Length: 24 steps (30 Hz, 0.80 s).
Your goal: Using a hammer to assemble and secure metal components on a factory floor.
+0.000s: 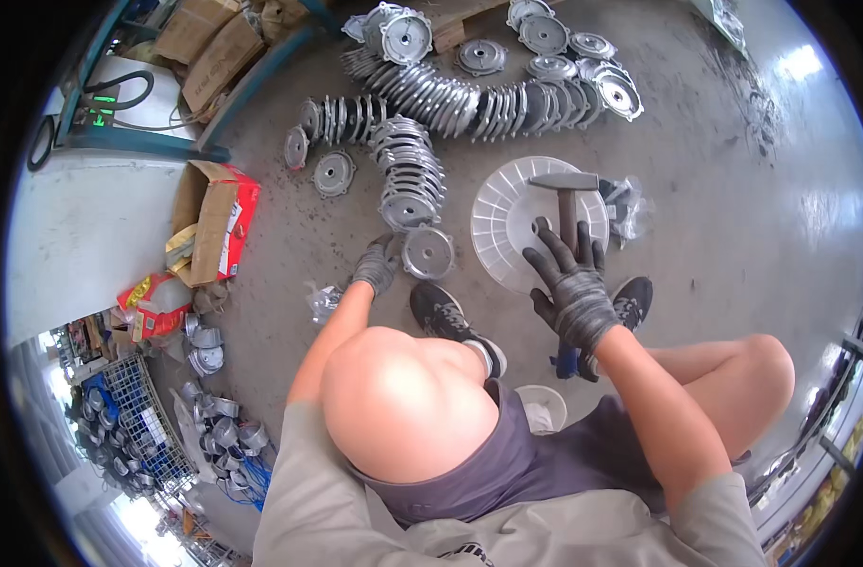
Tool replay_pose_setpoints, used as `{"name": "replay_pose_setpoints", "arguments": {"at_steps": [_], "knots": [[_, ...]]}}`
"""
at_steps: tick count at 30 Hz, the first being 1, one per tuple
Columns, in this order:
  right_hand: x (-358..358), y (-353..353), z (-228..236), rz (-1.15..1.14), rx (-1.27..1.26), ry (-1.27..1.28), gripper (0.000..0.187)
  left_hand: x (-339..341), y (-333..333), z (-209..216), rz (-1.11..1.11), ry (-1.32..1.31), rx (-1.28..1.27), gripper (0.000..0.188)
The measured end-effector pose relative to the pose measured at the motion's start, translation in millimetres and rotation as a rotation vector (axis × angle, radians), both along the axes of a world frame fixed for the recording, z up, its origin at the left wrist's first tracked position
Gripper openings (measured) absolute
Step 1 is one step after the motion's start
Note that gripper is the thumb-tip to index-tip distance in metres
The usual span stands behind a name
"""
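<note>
My left hand (376, 268), in a grey glove, reaches to the near end of a row of round metal covers (410, 170). Its fingers stretch forward beside a single metal cover (427, 253) lying flat on the floor; whether they touch it I cannot tell. Gloved in grey too, my right hand (582, 288) has its fingers spread above a hammer (567, 203). The hammer's steel head and upper handle show past the fingertips, while the hand hides the handle further down. Under the hammer is a white, ribbed, round plastic piece (507, 222).
More metal covers (450, 99) stand in a curved row farther off, with loose ones around. A clear plastic bag (630, 208) lies right of the white piece. At the left are an opened red carton (225, 227) and a blue metal frame (261, 80). My shoes (445, 312) flank the work area.
</note>
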State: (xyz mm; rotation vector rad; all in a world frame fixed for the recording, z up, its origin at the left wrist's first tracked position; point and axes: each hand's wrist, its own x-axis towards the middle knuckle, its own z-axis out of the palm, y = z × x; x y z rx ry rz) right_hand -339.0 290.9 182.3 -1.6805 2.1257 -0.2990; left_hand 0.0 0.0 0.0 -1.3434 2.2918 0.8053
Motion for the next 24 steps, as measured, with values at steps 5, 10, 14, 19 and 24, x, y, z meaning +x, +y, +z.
{"name": "replay_pose_setpoints", "arguments": {"at_steps": [5,10,14,19,24], "knots": [[-9.2,23.5,0.8,0.006,0.005,-0.008,0.074,-34.1,46.9,-48.8,0.224,0.217,0.157,0.063],[-0.8,6.7,3.6,0.021,-0.017,-0.043,0.073,-31.8,16.6,-37.0,0.144,0.097,0.064,0.045],[-8.4,16.3,-1.4,-0.011,0.001,-0.018,0.07,-67.0,16.4,7.9,0.018,0.095,-0.144,0.037],[-8.1,15.7,-8.9,-0.035,0.026,-0.012,0.062,-77.2,-25.9,132.6,0.28,0.512,0.13,0.043],[-27.6,23.0,-12.5,-0.225,-0.431,-0.14,0.085,-99.1,-59.3,265.2,-0.278,0.461,-0.342,0.045]]}}
